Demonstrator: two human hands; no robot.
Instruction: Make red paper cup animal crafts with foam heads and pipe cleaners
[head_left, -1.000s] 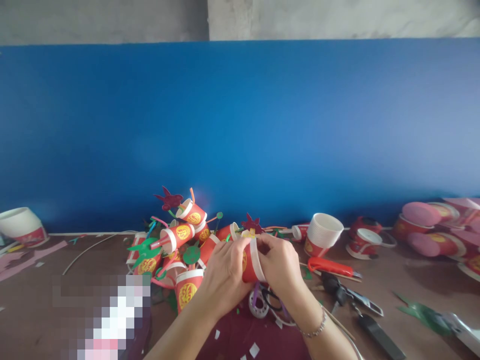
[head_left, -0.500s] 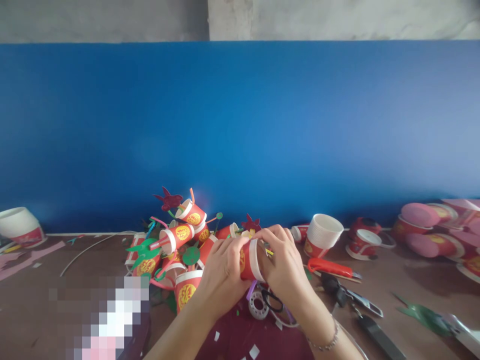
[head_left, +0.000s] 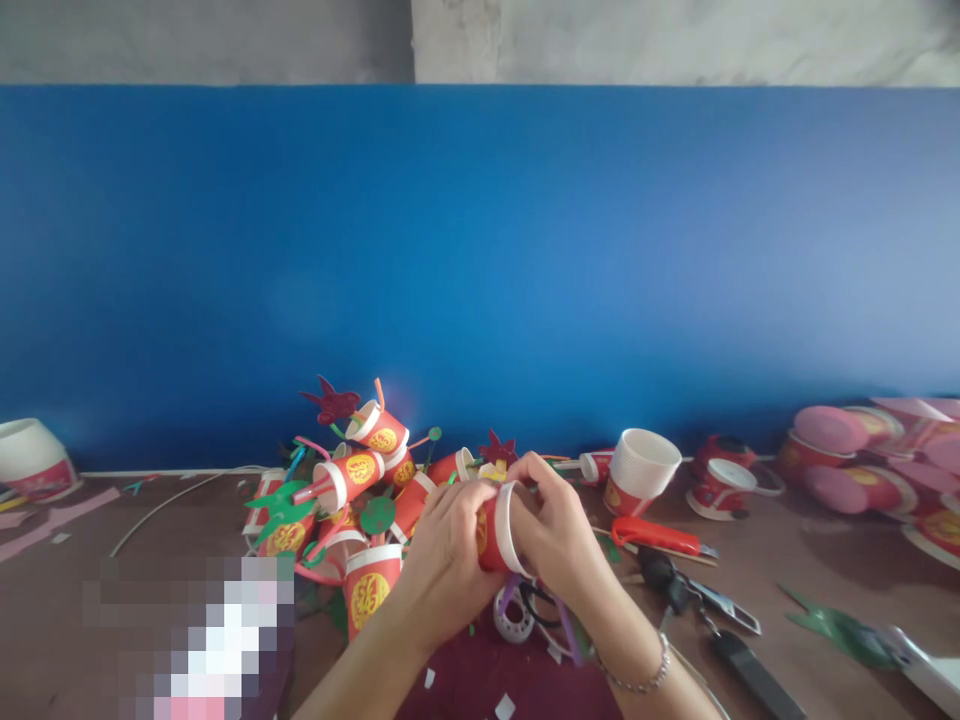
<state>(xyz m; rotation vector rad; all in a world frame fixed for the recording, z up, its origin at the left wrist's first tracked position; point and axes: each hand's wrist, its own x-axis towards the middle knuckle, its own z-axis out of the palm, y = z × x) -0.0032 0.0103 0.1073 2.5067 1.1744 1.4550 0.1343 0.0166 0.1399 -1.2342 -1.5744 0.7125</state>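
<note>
A red paper cup with a white rim and yellow print lies on its side in my left hand, whose fingers wrap its body. Its mouth faces right. Close by, my right hand is curled at the rim, with fingertips reaching into the mouth; they are hidden there. Below the cup lie a white tape roll and a black scissor handle. Left of my hands is a pile of decorated cups with straws, green leaf shapes and a dark red cutout.
At right stand stacked white-rimmed cups, an orange cutter, keys, green scissors and pink-topped cups. A cup stack sits far left, near pink paper strips. A blue panel rises behind the table.
My right hand's fingers have gone deeper into the cup's mouth. The cup has turned slightly, showing more of its rim. My left hand keeps its hold.
</note>
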